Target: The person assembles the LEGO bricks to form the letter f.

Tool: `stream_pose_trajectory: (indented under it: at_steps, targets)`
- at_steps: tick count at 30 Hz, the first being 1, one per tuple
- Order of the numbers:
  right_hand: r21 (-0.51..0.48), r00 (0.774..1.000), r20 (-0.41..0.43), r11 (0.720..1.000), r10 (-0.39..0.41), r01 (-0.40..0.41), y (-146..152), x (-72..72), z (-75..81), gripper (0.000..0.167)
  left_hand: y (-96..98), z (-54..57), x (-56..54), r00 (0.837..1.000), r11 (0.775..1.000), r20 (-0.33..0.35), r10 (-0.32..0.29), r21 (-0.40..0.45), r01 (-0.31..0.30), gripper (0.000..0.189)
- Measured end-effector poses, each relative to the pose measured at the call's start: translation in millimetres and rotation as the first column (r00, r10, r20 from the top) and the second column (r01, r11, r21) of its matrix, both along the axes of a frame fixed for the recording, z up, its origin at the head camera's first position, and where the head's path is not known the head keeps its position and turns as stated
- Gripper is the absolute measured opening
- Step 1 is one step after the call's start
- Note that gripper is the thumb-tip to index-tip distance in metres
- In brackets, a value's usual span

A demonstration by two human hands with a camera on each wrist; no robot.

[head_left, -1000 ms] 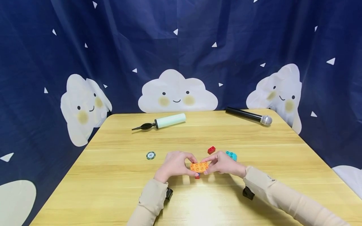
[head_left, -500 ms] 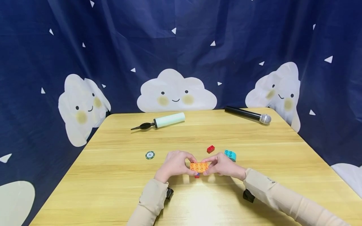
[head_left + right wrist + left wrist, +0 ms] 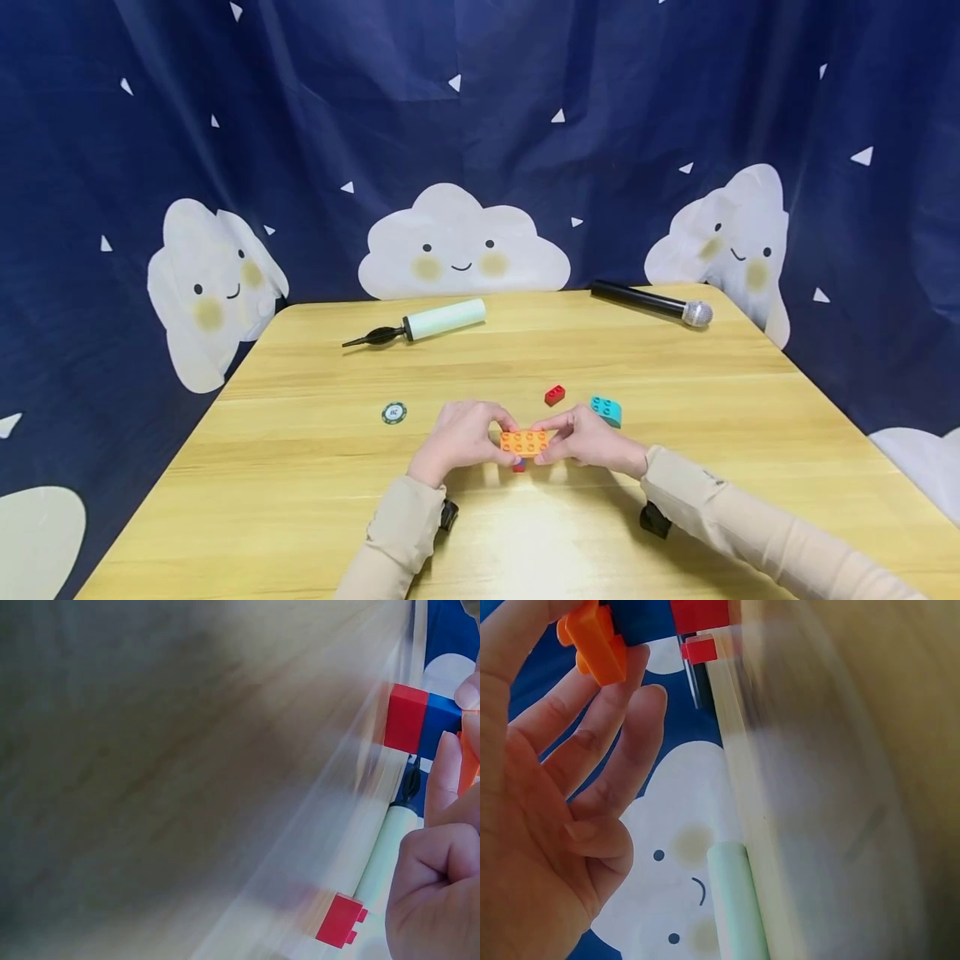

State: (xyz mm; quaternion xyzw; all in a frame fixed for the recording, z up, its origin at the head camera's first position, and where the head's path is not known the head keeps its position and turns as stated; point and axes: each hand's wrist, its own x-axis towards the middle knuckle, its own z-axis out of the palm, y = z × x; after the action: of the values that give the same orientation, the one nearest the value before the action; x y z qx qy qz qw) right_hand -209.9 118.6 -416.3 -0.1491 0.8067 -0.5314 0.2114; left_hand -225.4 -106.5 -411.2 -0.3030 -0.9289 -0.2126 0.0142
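Note:
An orange toy building brick [image 3: 524, 442] with two rows of studs is held level between the two hands. My left hand [image 3: 467, 435] pinches its left end, thumb in front and fingers behind. At its right end my right hand [image 3: 592, 439] grips it the same way. Directly under the orange brick, a blue brick [image 3: 440, 724] sits on a red brick [image 3: 406, 718], both mostly hidden in the head view. A separate small red brick [image 3: 555, 395] lies beyond the hands. Beside the right hand rests a turquoise brick [image 3: 607, 411] with a rounded side.
A green-edged poker chip [image 3: 393, 412] lies left of the hands on the wooden table [image 3: 300, 500]. Farther back are a pale green hand pump [image 3: 446, 319] with a black nozzle and a black microphone [image 3: 652, 303]. A dark blue cloud-patterned curtain [image 3: 480, 125] hangs behind.
The head view has shifted slightly, so the scene sits a little farther left. Both hands keep hold of the orange brick over the stack, with hardly any movement.

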Motion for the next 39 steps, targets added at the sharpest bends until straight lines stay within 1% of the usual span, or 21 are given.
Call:
stream_pose_trajectory:
  at_steps: [6,12,17,20,22,24,26,27,29,31,32,34,36,39]
  targets:
    - [0.020,1.000,-0.005,1.000,0.001,-0.001,1,0.3,-0.8,0.048,0.3,-3.1,0.0,1.000,1.000,-0.004,-0.001,-0.019,0.001,0.037]
    - [0.017,1.000,-0.005,1.000,0.005,-0.005,-1,-0.9,1.7,0.048,-0.6,-2.8,-1.6,1.000,1.000,-0.002,0.003,-0.002,-0.003,0.033]
    - [0.013,1.000,0.004,1.000,0.002,-0.002,-3,-0.6,2.5,0.048,-1.6,-3.7,-1.8,1.000,1.000,0.002,0.012,0.009,-0.012,0.033]
    - [0.019,1.000,-0.011,1.000,-0.006,0.006,-3,0.2,2.2,0.048,-0.3,-4.5,-1.0,1.000,1.000,-0.005,0.016,0.001,-0.016,0.036]
    - [0.030,1.000,-0.021,1.000,-0.004,0.005,-1,0.9,2.7,0.049,1.4,-4.7,-0.2,1.000,1.000,-0.008,0.015,-0.010,-0.015,0.038]
    - [0.046,1.000,-0.022,0.999,0.014,-0.013,3,0.6,4.8,0.052,3.7,-4.9,0.0,1.000,1.000,-0.009,0.012,-0.023,-0.012,0.039]
    - [0.075,0.999,-0.011,0.997,0.037,-0.036,7,-2.8,10.0,0.057,2.6,-5.1,0.4,1.000,1.000,-0.010,0.014,-0.026,-0.014,0.039]
    - [0.099,1.000,-0.005,0.995,0.031,-0.030,10,-5.4,13.3,0.059,2.0,-5.2,0.4,1.000,0.999,-0.013,0.012,-0.030,-0.013,0.039]
    - [0.131,1.000,0.007,0.991,-0.017,0.016,18,-11.7,19.3,0.063,2.9,-4.3,-0.1,1.000,0.999,-0.019,0.009,-0.035,-0.009,0.038]
    - [0.167,0.995,0.008,0.982,-0.096,0.094,23,-18.3,22.1,0.068,3.2,-3.6,-0.3,1.000,0.999,-0.025,0.009,-0.040,-0.010,0.038]
    - [0.182,0.990,0.005,0.973,-0.143,0.140,24,-21.3,21.7,0.070,3.2,-3.2,0.0,1.000,0.999,-0.025,0.012,-0.046,-0.013,0.038]
    - [0.200,0.974,0.011,0.955,-0.226,0.219,21,-26.3,16.2,0.073,3.4,-2.8,0.9,1.000,0.998,-0.022,0.015,-0.056,-0.016,0.038]
    - [0.223,0.960,0.007,0.936,-0.279,0.271,15,-29.7,9.1,0.074,3.9,-2.6,1.9,1.000,0.998,-0.015,0.014,-0.060,-0.015,0.039]
    - [0.220,0.939,0.003,0.917,-0.343,0.333,4,-35.8,0.4,0.065,5.0,-1.9,3.3,1.000,0.999,-0.011,0.013,-0.053,-0.014,0.039]
